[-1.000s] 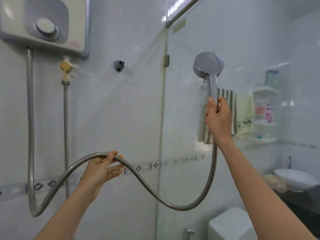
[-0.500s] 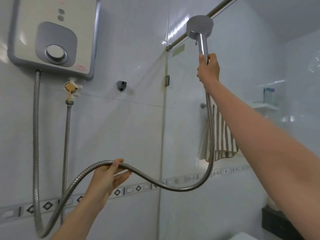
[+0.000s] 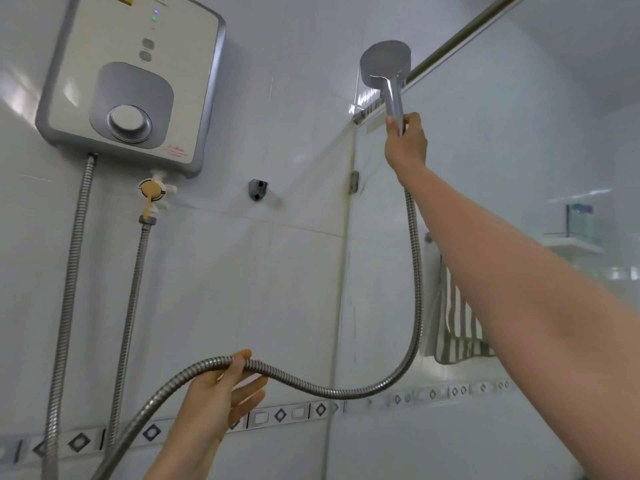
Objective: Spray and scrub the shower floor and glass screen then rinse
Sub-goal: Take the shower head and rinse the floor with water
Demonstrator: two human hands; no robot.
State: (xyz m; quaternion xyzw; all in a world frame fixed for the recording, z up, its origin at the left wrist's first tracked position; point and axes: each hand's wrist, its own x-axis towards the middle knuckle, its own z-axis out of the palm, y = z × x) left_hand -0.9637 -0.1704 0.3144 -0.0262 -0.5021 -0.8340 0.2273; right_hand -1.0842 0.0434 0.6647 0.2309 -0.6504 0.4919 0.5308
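A white and grey water heater (image 3: 128,84) hangs on the tiled wall at upper left, with a yellowed valve (image 3: 152,192) under its lower edge and a braided inlet pipe (image 3: 131,306) dropping from it. An empty wall bracket (image 3: 258,189) sits between the heater and the glass screen (image 3: 485,168), which fills the right side under its metal top rail (image 3: 460,32). Seen through the glass are a striped towel (image 3: 453,327) and a corner shelf (image 3: 575,237), both partly hidden by the raised right forearm. The hands are well apart. The right hand (image 3: 406,143) grips the handle of the shower head (image 3: 385,62), held high just beside the rail's wall end, face turned away, with thin streaks of water showing below it against the top of the glass. The hose (image 3: 346,393) hangs from that handle, sags across the screen's edge and rises into the left hand (image 3: 214,393), whose thumb hooks over it while the fingers lie beneath. A second ago the shower head was lower, just above the towel; half a second ago it had reached the rail, where it stays, and the left hand keeps the same hold on the hose
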